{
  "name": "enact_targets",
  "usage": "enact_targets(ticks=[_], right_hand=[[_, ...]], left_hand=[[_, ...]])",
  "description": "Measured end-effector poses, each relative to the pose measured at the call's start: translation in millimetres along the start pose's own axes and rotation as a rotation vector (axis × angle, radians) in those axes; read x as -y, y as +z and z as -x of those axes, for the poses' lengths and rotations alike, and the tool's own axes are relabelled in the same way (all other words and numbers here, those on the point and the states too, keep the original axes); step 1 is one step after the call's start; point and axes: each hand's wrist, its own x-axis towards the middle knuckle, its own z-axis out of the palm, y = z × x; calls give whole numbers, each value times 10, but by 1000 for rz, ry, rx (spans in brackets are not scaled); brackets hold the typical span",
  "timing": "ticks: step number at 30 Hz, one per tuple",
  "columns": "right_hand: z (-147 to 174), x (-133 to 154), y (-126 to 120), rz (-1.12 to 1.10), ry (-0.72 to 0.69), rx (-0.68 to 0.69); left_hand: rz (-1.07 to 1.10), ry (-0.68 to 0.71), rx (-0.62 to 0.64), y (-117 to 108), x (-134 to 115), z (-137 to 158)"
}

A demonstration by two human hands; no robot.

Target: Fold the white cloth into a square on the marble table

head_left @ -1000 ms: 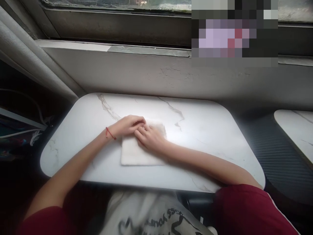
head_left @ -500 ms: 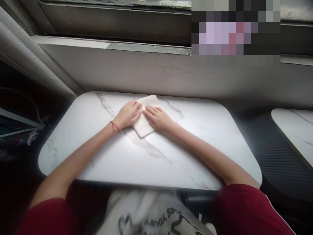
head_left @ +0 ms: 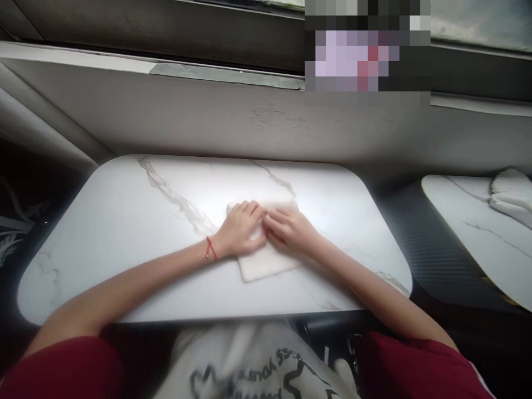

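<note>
A folded white cloth (head_left: 268, 266) lies on a white marble-patterned table (head_left: 108, 244), fairly near its front edge. My left hand (head_left: 243, 226), with a red string bracelet (head_left: 211, 248) at the wrist, presses on the cloth with bent fingers. Close against it, my right hand (head_left: 288, 226) is curled over the cloth's right side. The fingertips of both hands meet around the middle of the cloth. Part of the cloth is hidden under my palms and fingers.
Behind the table runs a grey wall (head_left: 199, 122) with a ledge (head_left: 224, 76) below the window. Another marble-patterned table (head_left: 465, 216) stands at the right, with a crumpled white cloth (head_left: 513, 194) on it. Between the tables is a dark ribbed surface (head_left: 411, 238). A blurred-out patch covers the upper right.
Both hands and the cloth have moved toward me and slightly right across the table. The cloth has turned straighter. My view has shifted right, bringing the other table's cloth into sight.
</note>
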Motion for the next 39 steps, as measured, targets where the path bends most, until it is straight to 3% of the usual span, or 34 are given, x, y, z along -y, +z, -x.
enact_targets(ticks=[4,7,11,17,23,27,31,39], right_hand=[[19,-33,-186,-116,127,177],[50,-135,-285,-183,176,222],[99,-302,-311,-37,297,171],[163,-619,-226,144,504,29],[299,-1063,-44,143,603,-91],[366,-1204,-5,115,567,-102],[344,-1142,13,185,583,-45],[265,-1074,-3,285,585,-11]], left_hand=[[15,-47,0,214,-278,-3],[-22,-17,21,288,-334,-125],[-71,-9,26,346,-258,-464],[-112,26,17,522,-84,-1203],[-119,-115,-82,714,-84,-1743],[-110,-140,-130,779,-107,-1773],[-135,-131,-151,816,-64,-1708],[-181,-57,-81,796,-7,-1699]])
